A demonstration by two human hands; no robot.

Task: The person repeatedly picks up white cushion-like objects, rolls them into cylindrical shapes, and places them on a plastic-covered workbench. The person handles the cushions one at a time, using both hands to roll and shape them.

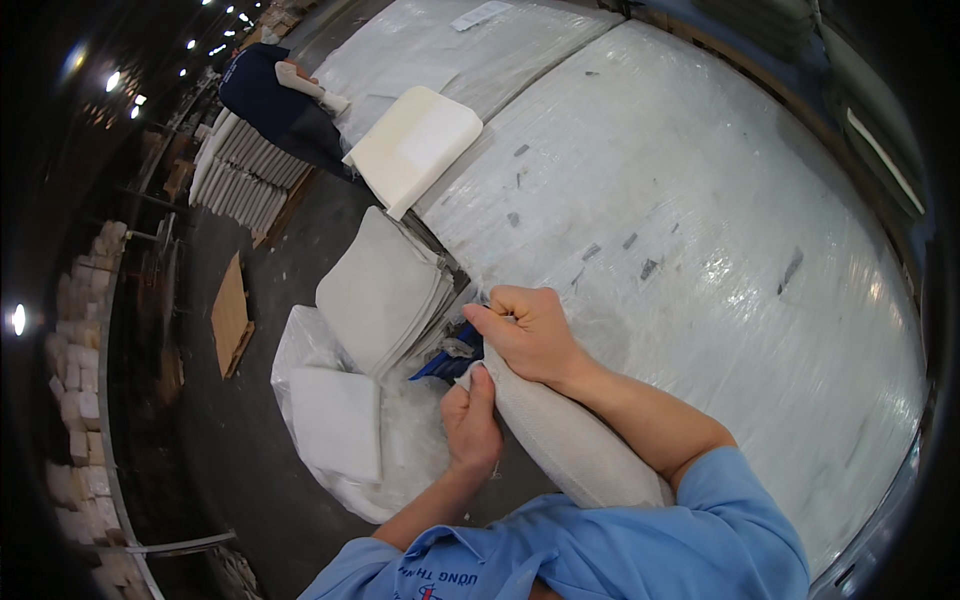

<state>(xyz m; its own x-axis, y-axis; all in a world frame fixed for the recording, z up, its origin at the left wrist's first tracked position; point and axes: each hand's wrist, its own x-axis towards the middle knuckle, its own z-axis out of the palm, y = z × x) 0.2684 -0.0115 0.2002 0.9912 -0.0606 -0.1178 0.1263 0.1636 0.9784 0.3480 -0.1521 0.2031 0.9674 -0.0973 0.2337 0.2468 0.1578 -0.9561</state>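
A pale, fabric-covered pad (565,440) lies lengthwise against my body, its far end between my hands. My left hand (473,425) is closed on the near-left corner of its cover, thumb on top. Higher up and to the right, my right hand (527,332) makes a fist around the far end of the same pad. What sits inside that fist is partly hidden. Just beyond my hands, a blue plastic piece (440,368) shows, with crumpled clear film beside it.
A large film-wrapped block (690,220) fills the right side. A cream cushion (415,140) rests at its left edge. Left of my hands are stacked white pads (375,285), plastic sheeting (405,470) with a white square (337,420), and cardboard (230,315). A co-worker (270,95) bends over farther away.
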